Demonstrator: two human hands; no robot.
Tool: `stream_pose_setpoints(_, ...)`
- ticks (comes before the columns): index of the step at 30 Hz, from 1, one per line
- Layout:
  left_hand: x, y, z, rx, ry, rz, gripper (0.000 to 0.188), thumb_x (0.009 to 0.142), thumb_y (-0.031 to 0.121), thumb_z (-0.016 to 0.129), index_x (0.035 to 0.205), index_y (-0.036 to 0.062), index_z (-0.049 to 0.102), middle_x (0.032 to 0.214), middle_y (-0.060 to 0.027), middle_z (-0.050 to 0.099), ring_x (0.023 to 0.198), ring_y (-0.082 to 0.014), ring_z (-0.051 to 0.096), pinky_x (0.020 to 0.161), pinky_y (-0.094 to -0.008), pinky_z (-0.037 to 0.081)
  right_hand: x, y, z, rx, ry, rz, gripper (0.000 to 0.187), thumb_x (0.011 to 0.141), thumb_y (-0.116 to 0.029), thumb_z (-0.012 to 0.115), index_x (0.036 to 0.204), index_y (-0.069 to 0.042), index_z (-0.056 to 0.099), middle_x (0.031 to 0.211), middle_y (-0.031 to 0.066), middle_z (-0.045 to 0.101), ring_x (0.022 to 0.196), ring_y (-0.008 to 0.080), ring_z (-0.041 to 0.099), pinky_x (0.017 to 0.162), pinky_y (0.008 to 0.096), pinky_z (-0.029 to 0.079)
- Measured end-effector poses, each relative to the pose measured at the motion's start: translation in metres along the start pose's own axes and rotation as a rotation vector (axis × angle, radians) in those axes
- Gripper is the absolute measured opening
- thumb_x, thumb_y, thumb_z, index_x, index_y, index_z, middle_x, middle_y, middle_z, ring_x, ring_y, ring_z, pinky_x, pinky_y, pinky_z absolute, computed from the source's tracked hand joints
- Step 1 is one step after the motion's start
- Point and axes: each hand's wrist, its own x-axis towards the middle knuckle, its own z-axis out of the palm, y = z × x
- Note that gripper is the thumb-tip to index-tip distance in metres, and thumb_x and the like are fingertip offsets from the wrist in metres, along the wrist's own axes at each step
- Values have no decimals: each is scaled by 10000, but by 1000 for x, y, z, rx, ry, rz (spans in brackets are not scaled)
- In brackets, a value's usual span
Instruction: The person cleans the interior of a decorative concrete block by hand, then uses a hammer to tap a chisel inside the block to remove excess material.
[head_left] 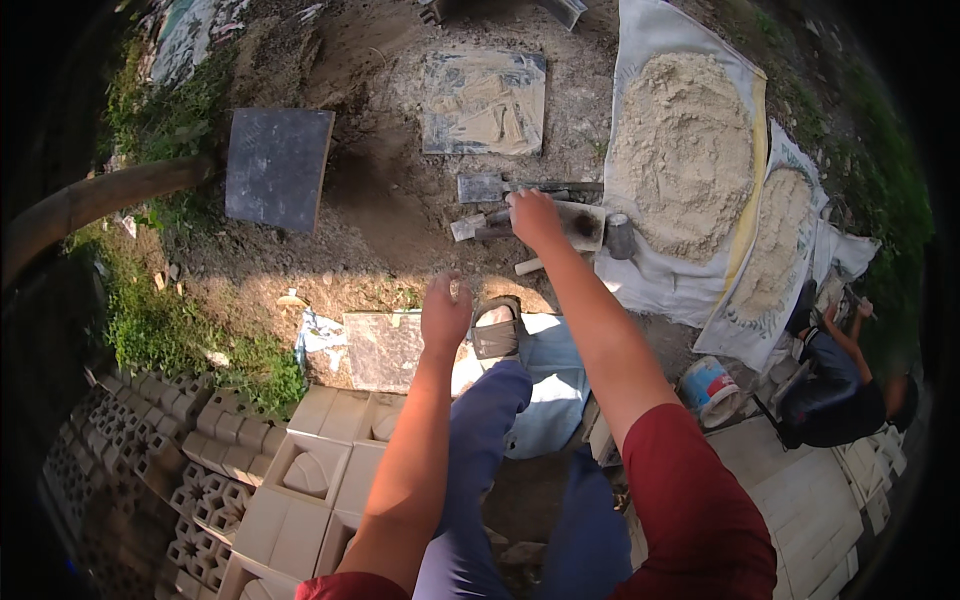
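My right hand (pixel 533 217) reaches down over a cluster of tools on the dirt, its fingers curled in at a metal bar-like piece; what they hold is partly hidden. Just left of its fingers is a flat grey block-shaped tool (pixel 481 187). Under and beside the hand lie a pale flat metal piece (pixel 580 225) with a dark patch and a mallet with a grey head (pixel 621 237). My left hand (pixel 446 312) hovers above the ground near my sandalled foot (pixel 495 330), fingers loosely bent and apart, with nothing seen in them.
Sandy powder (pixel 685 150) is heaped on a white sack sheet (pixel 640 30). A dusty board (pixel 483 100) and a dark square board (pixel 275 165) lie ahead. Moulded blocks (pixel 310 465) stand at lower left. At right are a bucket (pixel 710 388) and another person (pixel 840 390).
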Motion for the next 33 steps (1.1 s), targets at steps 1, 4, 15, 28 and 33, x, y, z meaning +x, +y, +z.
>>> stream_pose_setpoints(1, 1, -6, -2, 11, -6, -12, 327, 972, 236, 621, 1192, -5, 643, 1175, -237, 674, 1127, -402, 634, 973, -459, 498, -3, -10, 1, 23, 119, 37, 176, 948, -171, 614, 1085, -94, 696, 1098, 112, 649, 1127, 315, 581, 987, 489, 445)
stream_pose_setpoints(4, 3, -21, -17, 47, 21, 5, 320, 951, 224, 618, 1193, 14, 631, 1175, -219, 653, 1103, -412, 620, 948, -475, 503, -27, -54, 4, 94, 383, 307, 203, 939, -212, 633, 1071, -62, 672, 1086, 132, 641, 1086, 338, 597, 944, 497, 456)
stream_pose_setpoints(15, 15, 18, 27, 67, -158, 33, 362, 927, 198, 646, 1247, 31, 616, 1231, -226, 643, 1142, -426, 609, 965, -480, 500, -81, 19, 140, 1171, 753, 1337, 303, 854, -183, 659, 997, 54, 536, 952, 269, 648, 922, 411, 665, 836, 486, 508)
stream_pose_setpoints(28, 86, -21, 80, 833, -212, 566, 299, 896, 122, 603, 1195, 103, 589, 1049, -81, 580, 1044, -281, 564, 905, -426, 454, -43, 12, -4, 349, 616, 240, 223, 887, -118, 642, 1106, -78, 632, 1090, 99, 633, 1076, 322, 602, 937, 464, 450)
stream_pose_setpoints(33, 74, -43, 71, 782, -154, 683, 296, 912, 130, 594, 1203, 81, 577, 1057, -89, 578, 1053, -286, 563, 891, -421, 446, 11, 31, -2, 99, 319, 58, 262, 881, -103, 651, 1142, -106, 673, 1149, 85, 638, 1143, 271, 593, 1006, 437, 409)
